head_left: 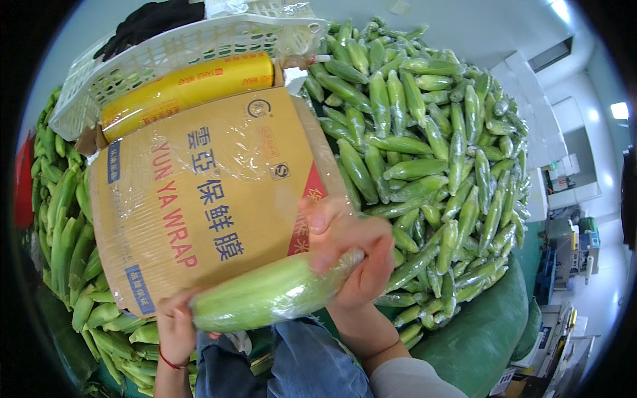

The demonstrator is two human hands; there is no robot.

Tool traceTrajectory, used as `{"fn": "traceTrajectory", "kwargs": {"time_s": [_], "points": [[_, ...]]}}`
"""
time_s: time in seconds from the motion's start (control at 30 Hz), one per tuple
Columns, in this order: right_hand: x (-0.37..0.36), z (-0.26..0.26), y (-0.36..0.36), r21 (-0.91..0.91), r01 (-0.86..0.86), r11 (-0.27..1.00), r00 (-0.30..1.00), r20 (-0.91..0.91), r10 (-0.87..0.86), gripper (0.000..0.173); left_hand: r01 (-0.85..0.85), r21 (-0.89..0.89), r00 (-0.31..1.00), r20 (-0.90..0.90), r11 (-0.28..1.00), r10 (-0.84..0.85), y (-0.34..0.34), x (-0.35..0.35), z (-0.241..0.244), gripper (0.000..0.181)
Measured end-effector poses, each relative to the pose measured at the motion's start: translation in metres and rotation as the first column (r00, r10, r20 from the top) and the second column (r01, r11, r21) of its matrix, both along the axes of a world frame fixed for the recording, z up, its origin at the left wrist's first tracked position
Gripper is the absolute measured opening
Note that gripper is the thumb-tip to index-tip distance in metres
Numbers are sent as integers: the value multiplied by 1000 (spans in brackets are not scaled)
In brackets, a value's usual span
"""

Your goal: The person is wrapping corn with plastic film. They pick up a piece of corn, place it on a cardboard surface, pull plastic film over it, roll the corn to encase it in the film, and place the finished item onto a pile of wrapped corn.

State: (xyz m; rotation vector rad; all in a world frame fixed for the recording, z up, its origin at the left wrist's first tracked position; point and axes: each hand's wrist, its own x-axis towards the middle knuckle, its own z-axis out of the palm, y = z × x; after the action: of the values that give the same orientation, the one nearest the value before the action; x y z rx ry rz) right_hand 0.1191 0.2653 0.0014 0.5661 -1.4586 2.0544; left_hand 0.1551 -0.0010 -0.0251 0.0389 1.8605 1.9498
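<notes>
An ear of corn in its green husk [264, 293], covered in shiny clear film, is held level above my lap between both hands. My left hand [176, 318], with a red cord on its wrist, grips the blunt left end. The fingers of my right hand [361, 253] are wrapped around the narrower right end; this hand is blurred. Just beyond the corn lies a cardboard box [224, 184] with printed writing and film stretched over its top. Across its far edge sits a yellow roll of cling film [189, 94].
Film-wrapped corn [413, 164] is heaped to the right, against a green sack [473, 328]. Unwrapped corn [64, 244] lies piled at the left. A white plastic basket [293, 35] stands behind the roll, with a black cloth item [149, 25] over it.
</notes>
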Motion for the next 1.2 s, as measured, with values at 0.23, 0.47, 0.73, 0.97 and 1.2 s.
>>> {"fn": "traceTrajectory", "kwargs": {"time_s": [0.23, 0.47, 0.73, 0.97, 1.2], "points": [[54, -37, -44, -423, 171, 890, 804, 582, 122, 71, 224, -580, 708, -456, 783, -540, 79, -28, 10, 44], [52, -11, 150, -326, 576, 750, 699, 672, -244, 55, -462, -733, 538, -679, 499, -500, -15, -97, -26, 51], [-104, -47, -22, 989, 97, 115, 955, -60, -289, 66, -447, -768, 718, -614, 458, -328, -67, -229, -16, 13], [-119, -36, 8, 811, -194, 552, 865, 407, -293, 15, -323, -669, 705, -642, 669, -302, -109, -170, 66, 5], [17, -4, 45, 890, -407, 205, 889, 438, -134, 7, -98, -813, 608, -506, 574, -612, -115, 6, 19, 16]]}}
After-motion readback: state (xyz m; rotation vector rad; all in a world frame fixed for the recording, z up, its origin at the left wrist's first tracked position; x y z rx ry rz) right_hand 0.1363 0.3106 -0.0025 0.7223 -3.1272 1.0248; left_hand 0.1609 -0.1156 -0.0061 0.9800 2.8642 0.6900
